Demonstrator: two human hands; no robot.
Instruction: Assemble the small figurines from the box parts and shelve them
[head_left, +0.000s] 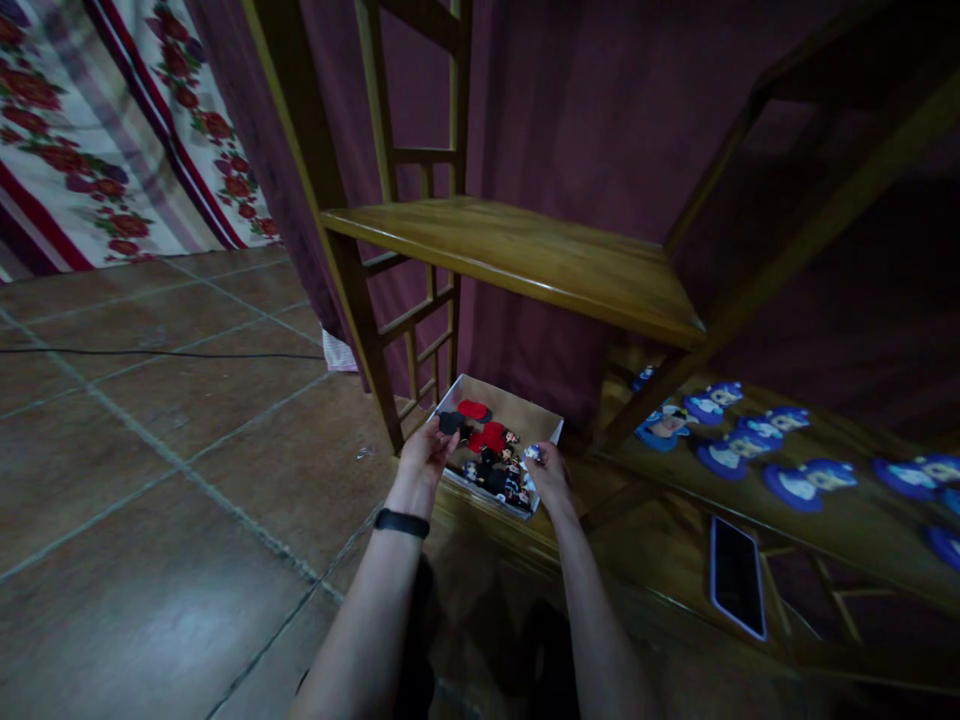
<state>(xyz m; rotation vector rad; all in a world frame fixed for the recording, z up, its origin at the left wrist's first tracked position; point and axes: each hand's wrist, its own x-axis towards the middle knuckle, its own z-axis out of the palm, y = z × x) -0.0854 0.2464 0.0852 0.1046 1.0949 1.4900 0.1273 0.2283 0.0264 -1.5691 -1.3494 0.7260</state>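
A shallow cardboard box [517, 402] stands low by the wooden shelf, holding several small figurines and red and black pieces. My left hand [424, 452], with a dark band on its wrist, is at the box's left side. Its fingers pinch a dark, flat, rounded piece [450, 422]. Over the right side of the box, the fingers of my right hand [553, 474] are closed on a small blue-and-white figurine [532, 452]. Near the left piece lies a red oval piece [474, 410], and a red-and-black figurine [491, 437] rests mid-box.
A wooden shelf board [510, 250] juts out above the box. Several blue figurines [810, 483] lie on the low board at right, with a phone [737, 577] near its front edge. A black cable [165, 353] crosses the tiled floor; a purple curtain [570, 120] hangs behind.
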